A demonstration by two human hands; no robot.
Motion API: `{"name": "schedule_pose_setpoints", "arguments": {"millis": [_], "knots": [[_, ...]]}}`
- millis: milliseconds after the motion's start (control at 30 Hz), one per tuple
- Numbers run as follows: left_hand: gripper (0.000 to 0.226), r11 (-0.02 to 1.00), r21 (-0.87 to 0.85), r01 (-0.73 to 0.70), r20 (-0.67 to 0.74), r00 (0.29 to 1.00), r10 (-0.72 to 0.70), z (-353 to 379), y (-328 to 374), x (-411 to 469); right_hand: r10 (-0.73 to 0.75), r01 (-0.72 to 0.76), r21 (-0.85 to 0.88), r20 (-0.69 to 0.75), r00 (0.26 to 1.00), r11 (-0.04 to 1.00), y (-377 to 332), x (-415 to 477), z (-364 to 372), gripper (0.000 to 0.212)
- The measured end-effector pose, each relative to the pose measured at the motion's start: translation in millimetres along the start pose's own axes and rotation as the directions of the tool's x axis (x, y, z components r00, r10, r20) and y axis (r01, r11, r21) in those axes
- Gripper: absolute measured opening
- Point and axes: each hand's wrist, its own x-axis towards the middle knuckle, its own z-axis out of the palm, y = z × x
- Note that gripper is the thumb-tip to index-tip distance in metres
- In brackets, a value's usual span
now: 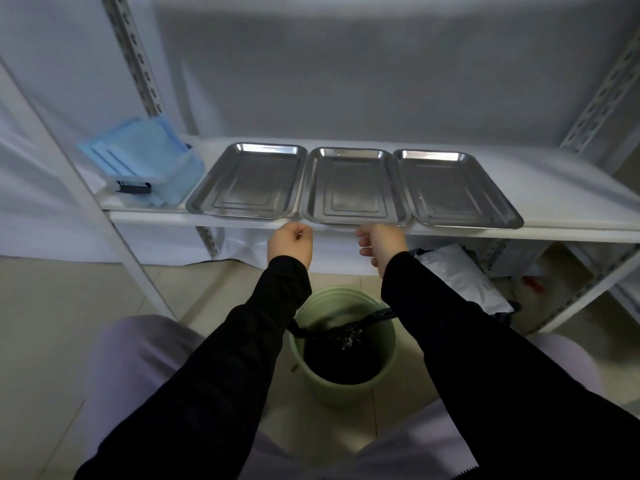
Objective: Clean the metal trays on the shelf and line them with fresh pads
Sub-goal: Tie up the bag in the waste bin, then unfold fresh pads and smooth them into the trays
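A pale green bin [332, 393] stands on the tiled floor [52, 323], lined with a black bag [343, 362] whose loose edge drapes over the rim at the back; the floor tiles are light beige with thin grout lines; a white sheet [381, 81] hangs as a backdrop, its hem reaching the floor at the left; perforated white uprights [138, 60] rise at the back left and the back right; low on the right lies a grey-white padded parcel [460, 271], with a small red object [533, 285] near it, too blurred to identify.
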Motion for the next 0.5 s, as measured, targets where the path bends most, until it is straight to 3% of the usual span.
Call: {"name": "schedule_pose_setpoints", "arguments": {"millis": [267, 500], "knots": [[0.025, 0.995, -0.084, -0.058, -0.081, 0.995, 0.051, -17, 29, 12, -0.099, 0.096, 0.105, 0.027, 0.995, 0.99, -40, -2, 18, 0.023], [0.024, 0.997, -0.03, -0.072, -0.145, 0.987, 0.067, -30, 53, 39, -0.129, 0.125, 0.095, 0.03, 0.991, 0.988, -71, 14, 36, 0.021]]}}
